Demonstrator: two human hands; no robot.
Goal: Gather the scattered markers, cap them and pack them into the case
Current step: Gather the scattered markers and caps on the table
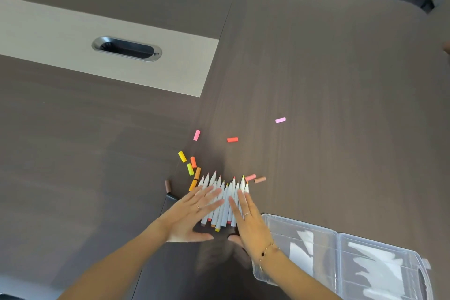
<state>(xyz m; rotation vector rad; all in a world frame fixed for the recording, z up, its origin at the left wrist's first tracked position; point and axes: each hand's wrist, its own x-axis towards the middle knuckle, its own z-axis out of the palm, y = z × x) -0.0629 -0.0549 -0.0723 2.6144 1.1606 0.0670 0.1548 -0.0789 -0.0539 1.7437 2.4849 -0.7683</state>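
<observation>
Hands flat, fingers straight: left hand (192, 214) and right hand (248, 219) press the markers (225, 200) together; loose caps (192, 165) at ten o'clock, case (341, 258) at four.

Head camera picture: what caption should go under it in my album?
Two flat hands, left and right, bunch uncapped markers together; loose caps lie around, open clear case beside.

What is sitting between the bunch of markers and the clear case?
Only the right hand lies between the markers and the open case. Otherwise bare table; the loose caps lie on the far side.
</observation>
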